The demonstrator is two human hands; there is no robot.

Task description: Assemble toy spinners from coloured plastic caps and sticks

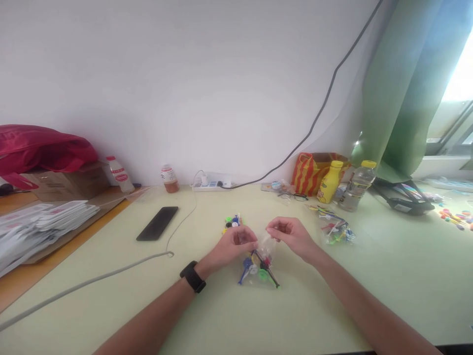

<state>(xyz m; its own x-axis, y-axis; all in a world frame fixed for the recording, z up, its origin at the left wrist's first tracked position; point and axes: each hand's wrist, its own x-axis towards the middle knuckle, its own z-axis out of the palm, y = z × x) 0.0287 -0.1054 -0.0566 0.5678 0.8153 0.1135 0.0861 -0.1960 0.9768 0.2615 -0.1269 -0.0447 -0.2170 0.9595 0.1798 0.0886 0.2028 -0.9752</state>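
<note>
Between my hands is a clear plastic bag (266, 246) with small colourful plastic pieces (253, 269) in its lower part, blue, white, green, black and red. My left hand (236, 245), with a black watch on the wrist, pinches the bag near its top left. Thumb and fingertips of my right hand (290, 234) are closed on the bag's upper right edge. Behind my left hand lie more small coloured pieces (232, 222), partly hidden by it. Another clear bag of coloured pieces (335, 227) lies to the right, beyond my right hand.
A black phone (157, 224) and a grey cable (92, 281) lie on the left. Along the wall stand bottles (170, 178), a power strip (210, 185), a striped bag (308, 175) and a yellow bottle (330, 182). Stacked white packets (55, 222) and a cardboard box (62, 183) are far left.
</note>
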